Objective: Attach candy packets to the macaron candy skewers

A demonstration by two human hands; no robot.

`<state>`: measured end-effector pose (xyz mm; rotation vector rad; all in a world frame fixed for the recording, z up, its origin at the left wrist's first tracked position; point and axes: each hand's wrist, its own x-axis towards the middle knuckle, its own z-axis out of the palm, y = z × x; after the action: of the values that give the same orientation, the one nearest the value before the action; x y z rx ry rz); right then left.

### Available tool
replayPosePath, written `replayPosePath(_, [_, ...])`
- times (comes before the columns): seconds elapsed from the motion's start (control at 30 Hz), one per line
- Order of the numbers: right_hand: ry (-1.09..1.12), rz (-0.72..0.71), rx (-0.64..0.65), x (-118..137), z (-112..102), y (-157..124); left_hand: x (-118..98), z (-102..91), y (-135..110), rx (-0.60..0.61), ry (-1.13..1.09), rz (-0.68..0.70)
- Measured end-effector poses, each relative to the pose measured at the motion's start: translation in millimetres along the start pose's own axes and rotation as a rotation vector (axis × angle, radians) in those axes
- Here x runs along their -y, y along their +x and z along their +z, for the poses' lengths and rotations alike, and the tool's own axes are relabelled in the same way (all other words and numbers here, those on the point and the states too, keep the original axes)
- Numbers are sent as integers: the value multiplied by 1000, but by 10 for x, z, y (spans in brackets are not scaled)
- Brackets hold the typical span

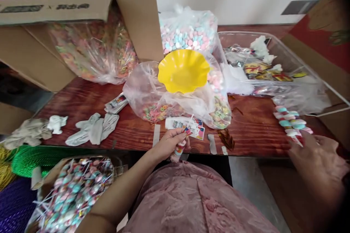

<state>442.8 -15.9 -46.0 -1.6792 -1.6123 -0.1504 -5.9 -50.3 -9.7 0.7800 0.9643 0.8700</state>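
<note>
My left hand (172,141) is closed around a wrapped candy skewer (179,149) at the table's front edge. Colourful sweets show below its thumb, and a small blue and red printed piece (187,131) sits at the fingertips. At the far right, my right hand (314,156) is smeared by motion beside several candy skewers (292,122) with pink, white and blue sweets. Whether it grips one cannot be made out. Printed cards (199,132) lie just beyond my left hand. Golden twist ties (226,139) are to their right.
A yellow wavy bowl (183,71) rests on clear bags of sweets (153,107). Behind stands another candy bag (188,31). A cardboard box (144,25) is at left, a clear bin (290,49) at right. Gloves (95,129) lie front left, above a container of candy skewers (73,193).
</note>
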Motion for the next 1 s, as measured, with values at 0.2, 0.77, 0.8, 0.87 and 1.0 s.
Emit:
replayPosePath(0.2, [185,-853,211,1630,408,-238,-6,-8,121,193,-151,-139])
replayPosePath(0.77, [370,-669,685,2433,974,-20,-320,-13,177,116,712,237])
replayPosePath(0.8, [334,-643,636,2441,979,-53,-302,-13,203,77,692,229])
replayPosePath(0.87, [278,-679,519,2448,960,-146,-245,-36,228,75,518,86])
replayPosePath(1.0, [357,-864,427,2423,884,-356,-98,-144,191,291,10,-302])
